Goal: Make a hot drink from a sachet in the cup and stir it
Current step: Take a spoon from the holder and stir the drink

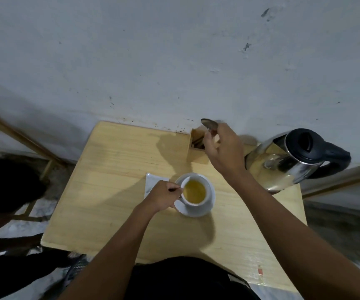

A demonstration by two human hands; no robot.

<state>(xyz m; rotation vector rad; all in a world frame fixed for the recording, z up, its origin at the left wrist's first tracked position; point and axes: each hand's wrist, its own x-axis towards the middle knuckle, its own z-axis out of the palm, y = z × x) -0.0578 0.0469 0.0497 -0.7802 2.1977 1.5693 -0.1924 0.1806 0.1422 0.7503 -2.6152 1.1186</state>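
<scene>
A white cup (198, 203) of yellow liquid stands on a white saucer (209, 207) in the middle of the wooden table (114, 191). My left hand (164, 195) pinches the cup's handle at its left side. My right hand (223, 148) hovers over a small wooden box (196, 146) at the table's back edge and holds a metal spoon (209, 124), bowl pointing up and left. A white paper sachet (152, 184) lies flat just left of the saucer, partly under my left hand.
A steel electric kettle (293, 159) with a black lid and handle stands at the back right corner of the table. A stained white wall rises right behind the table. The floor drops away on both sides. Dark clothing shows at the left edge.
</scene>
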